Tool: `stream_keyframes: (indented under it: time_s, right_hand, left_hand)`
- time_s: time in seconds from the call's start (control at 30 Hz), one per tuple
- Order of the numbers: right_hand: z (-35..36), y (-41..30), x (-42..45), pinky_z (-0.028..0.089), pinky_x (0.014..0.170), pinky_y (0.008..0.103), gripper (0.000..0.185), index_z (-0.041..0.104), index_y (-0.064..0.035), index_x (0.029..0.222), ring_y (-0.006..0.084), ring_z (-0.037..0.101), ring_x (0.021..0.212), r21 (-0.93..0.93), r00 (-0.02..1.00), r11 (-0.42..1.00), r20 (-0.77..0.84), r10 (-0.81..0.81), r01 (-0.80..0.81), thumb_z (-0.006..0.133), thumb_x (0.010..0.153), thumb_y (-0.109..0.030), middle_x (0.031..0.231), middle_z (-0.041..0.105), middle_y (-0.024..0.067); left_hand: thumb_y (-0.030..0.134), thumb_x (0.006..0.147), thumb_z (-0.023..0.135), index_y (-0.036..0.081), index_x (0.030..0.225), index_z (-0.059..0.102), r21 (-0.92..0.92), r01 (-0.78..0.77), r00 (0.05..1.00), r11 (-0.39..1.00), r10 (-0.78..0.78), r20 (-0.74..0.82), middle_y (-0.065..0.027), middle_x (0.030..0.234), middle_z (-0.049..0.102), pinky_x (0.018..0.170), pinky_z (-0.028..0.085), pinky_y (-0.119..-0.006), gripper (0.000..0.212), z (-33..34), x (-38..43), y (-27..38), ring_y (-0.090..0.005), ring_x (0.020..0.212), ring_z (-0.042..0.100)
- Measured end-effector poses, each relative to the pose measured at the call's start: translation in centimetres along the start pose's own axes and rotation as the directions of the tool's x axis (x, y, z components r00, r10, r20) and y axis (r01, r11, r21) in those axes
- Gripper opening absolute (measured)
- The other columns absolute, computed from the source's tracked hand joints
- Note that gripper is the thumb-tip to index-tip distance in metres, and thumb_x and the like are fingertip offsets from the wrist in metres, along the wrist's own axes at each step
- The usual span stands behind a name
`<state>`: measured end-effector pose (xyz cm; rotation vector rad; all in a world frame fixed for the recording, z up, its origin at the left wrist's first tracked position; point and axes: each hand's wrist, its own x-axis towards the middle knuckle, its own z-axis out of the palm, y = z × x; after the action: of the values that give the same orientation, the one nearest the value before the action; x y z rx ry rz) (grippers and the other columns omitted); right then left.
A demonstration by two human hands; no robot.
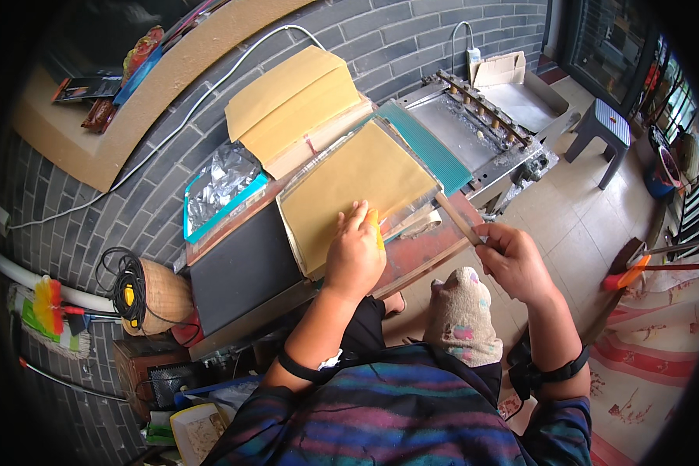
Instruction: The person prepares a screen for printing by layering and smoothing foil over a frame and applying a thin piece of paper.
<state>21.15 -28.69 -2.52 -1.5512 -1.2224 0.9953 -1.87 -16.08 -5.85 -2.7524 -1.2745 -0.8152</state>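
Observation:
My left hand (358,247) lies on the lower edge of a sheet of tan paper (361,175), with something yellow-orange at its fingers; whether that is gripped is unclear. The paper tops a stack with plastic edges. My right hand (504,256) holds the end of a thin, flat wooden stick (457,218), whose far tip is by the stack's right corner. A ribbed teal mat (431,148) is partly under the stack. Behind stands a folded tan sheet of card or paper (297,105) on a pale block. A black flat panel (242,274) is left of the stack.
A teal tray with crumpled foil (224,186) sits at the left. Beyond the mat is a metal machine frame (472,116) with a rod. A grey stool (606,134) stands on the tiled floor. A wicker basket with black cable (157,297) is at the far left.

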Motion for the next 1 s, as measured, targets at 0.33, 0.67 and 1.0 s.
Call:
stream_keyframes:
  time_s: [0.33, 0.67, 1.0]
  right_hand:
    - [0.1, -0.5, -0.1, 0.04, 0.052, 0.0243, 0.025, 0.058, 0.0073, 0.112, 0.0066, 0.05, 0.057, 0.038, 0.999, 0.999, 0.005, 0.038, -0.038, 0.056, 0.088, -0.001, 0.065, 0.054, 0.0008]
    - [-0.1, -0.6, 0.0, 0.04, 0.05, 0.0242, 0.025, 0.059, 0.0063, 0.111, 0.007, 0.051, 0.056, -0.023, 0.999, 0.999, -0.011, 0.038, -0.038, 0.057, 0.088, -0.003, 0.064, 0.055, 0.0017]
    - [-0.3, -1.3, -4.7, 0.042, 0.05, 0.0296, 0.027, 0.063, 0.0018, 0.107, 0.0143, 0.049, 0.05, -0.221, 0.994, 0.972, 0.088, -0.058, 0.076, 0.063, 0.08, 0.0, 0.059, 0.053, 0.0091]
  left_hand:
    - [0.004, 0.085, 0.058, -0.005, 0.11, 0.061, -0.028, -0.025, 1.0, 0.999, 0.025, 0.012, -0.022, 0.122, 0.06, 0.105, 0.04, -0.044, 0.027, 0.0, 0.0, -0.4, -0.0346, 0.118, 0.055]
    - [0.011, 0.091, 0.061, -0.005, 0.111, 0.062, -0.481, -0.064, 0.984, 0.874, -0.026, -0.178, -0.0195, 0.112, 0.066, 0.097, 0.047, -0.04, 0.026, -1.7, 3.6, -1.1, -0.0305, 0.106, 0.064]
    - [0.018, 0.091, 0.057, 0.003, 0.108, 0.06, -0.816, 0.563, 0.718, -0.13, -0.412, 0.561, -0.0115, 0.096, 0.067, 0.078, 0.056, -0.038, 0.022, -0.5, 9.4, -5.4, -0.0228, 0.086, 0.067]
